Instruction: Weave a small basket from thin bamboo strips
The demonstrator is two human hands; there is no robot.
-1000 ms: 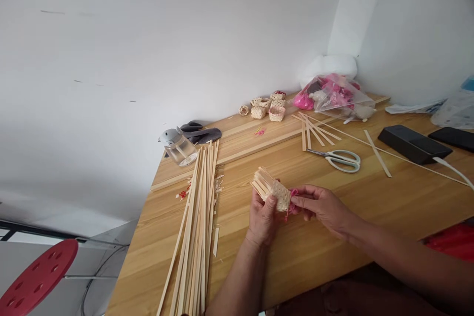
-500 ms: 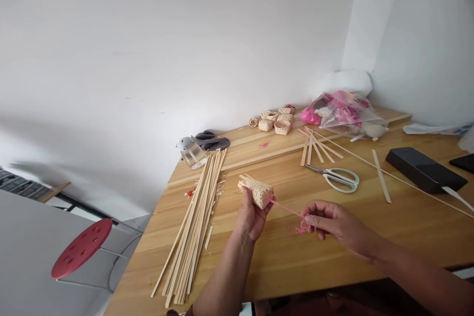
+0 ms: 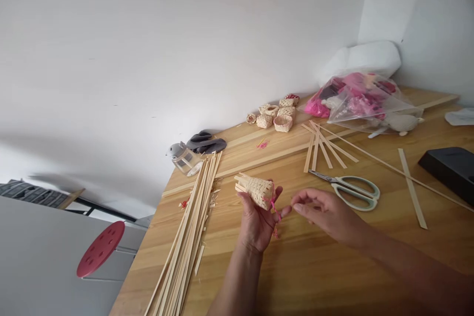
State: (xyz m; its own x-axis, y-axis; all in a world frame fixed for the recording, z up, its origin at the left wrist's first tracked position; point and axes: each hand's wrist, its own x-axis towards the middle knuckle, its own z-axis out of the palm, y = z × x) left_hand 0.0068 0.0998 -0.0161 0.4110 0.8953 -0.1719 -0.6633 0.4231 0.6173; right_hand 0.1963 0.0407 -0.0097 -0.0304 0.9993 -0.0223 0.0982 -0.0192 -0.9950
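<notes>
A small woven basket (image 3: 260,192), with loose strip ends sticking out to the left, lies tilted in my left hand (image 3: 257,229). My left thumb presses its near side, and the fingers reach around behind and beneath. Pink string (image 3: 274,205) is attached at the basket's right end and hangs over my left fingers, its tangled end dangling below. Just right of those fingertips is my right hand (image 3: 324,210), its fingers bent and thumb close to the index finger. I see no string running to it.
Long wooden strips (image 3: 187,237) lie bundled at left. Scissors (image 3: 355,191), short strips (image 3: 328,145) and a black box (image 3: 450,170) are at right. Several small woven baskets (image 3: 283,122) and a plastic bag of pink items (image 3: 361,101) stand along the wall. A bottle (image 3: 185,160) is at the far left.
My right hand has let go of the pink string and come closer to my left hand. The string, taut before, now hangs over the left fingers. The view has shifted slightly.
</notes>
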